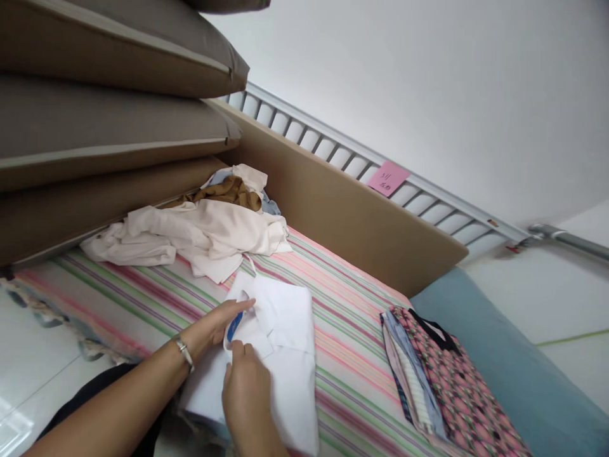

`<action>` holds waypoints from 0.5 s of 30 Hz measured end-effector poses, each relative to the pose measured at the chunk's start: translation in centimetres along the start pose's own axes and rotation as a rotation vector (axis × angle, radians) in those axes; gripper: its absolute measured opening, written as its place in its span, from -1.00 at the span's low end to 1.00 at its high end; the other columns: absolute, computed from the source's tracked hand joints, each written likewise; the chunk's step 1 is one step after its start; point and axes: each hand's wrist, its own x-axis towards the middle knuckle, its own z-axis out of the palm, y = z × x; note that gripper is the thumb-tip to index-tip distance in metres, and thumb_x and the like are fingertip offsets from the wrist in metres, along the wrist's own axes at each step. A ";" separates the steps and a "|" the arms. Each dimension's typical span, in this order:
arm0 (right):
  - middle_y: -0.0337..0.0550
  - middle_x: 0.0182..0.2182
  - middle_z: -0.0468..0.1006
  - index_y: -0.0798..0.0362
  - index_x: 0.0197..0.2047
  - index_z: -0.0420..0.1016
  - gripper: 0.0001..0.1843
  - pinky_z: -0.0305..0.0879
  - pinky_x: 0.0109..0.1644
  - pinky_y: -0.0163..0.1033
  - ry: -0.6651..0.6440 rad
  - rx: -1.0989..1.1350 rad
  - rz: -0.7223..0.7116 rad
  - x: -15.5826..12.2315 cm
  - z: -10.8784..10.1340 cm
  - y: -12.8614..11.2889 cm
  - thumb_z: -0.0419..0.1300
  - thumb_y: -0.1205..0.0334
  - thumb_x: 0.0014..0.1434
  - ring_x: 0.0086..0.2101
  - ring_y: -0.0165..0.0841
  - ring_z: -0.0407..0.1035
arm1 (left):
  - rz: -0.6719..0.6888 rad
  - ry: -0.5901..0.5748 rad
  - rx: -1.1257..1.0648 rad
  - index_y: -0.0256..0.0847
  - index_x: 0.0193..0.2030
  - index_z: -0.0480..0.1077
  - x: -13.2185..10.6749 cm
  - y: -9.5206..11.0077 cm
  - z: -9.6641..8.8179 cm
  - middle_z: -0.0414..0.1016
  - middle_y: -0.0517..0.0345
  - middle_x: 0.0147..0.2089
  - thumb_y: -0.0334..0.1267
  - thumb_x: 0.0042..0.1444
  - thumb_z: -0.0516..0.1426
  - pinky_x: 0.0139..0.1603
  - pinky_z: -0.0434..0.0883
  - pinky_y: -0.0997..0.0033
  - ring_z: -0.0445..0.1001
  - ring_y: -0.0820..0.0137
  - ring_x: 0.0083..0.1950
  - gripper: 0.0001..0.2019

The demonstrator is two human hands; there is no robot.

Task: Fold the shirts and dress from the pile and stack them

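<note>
A white shirt [291, 317] lies folded on the striped cloth, its collar toward me and a blue label [234, 326] showing inside the neck. My left hand [224, 322], with a bracelet at the wrist, grips the far side of the collar. Closed on the near side of the same collar is my right hand [247, 387], fingers curled at its edge. The undersides of both hands and some fingertips are hidden. Just beyond the shirt is a loose heap of cream and white clothes [204, 231] with a brown garment [233, 192] on top.
A stack of folded clothes with a pink patterned garment [469, 390] on it lies at right on the striped cloth [342, 330]. Thick grey-brown cushions [109, 120] are piled at left. A tan board [342, 203], a metal rail and a pink note [389, 178] line the wall.
</note>
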 end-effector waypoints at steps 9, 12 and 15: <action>-0.08 -0.18 0.48 -0.05 0.00 0.35 -0.62 0.32 -0.18 -0.11 0.011 0.145 0.015 -0.6 -1.7 -0.8 -0.04 0.39 0.13 -0.19 -0.16 0.43 | 0.126 0.109 -0.013 -0.26 -0.35 0.38 -0.1 0.2 -1.6 0.46 0.20 -0.54 -0.07 -0.17 0.22 -0.47 0.31 0.48 0.43 0.39 -0.49 -0.68; -0.07 -0.16 0.48 -0.04 0.01 0.37 -0.60 0.32 -0.13 -0.09 -0.031 0.198 -0.001 -0.8 -0.9 -1.3 0.00 0.38 0.11 -0.16 -0.15 0.42 | 0.135 0.172 0.049 -0.27 -0.38 0.37 -0.5 0.2 -2.6 0.42 0.23 -0.58 -0.08 -0.18 0.20 -0.55 0.24 0.50 0.36 0.43 -0.57 -0.70; -0.05 -0.16 0.49 -0.02 0.02 0.41 -0.61 0.32 -0.10 -0.10 -0.076 0.302 -0.022 -0.9 -0.1 -0.9 0.08 0.31 0.09 -0.16 -0.17 0.41 | 0.191 0.253 0.166 -0.27 -0.50 0.34 -0.4 -0.3 -3.5 0.31 0.29 -0.63 -0.12 -0.20 0.19 -0.57 0.17 0.52 0.25 0.49 -0.62 -0.76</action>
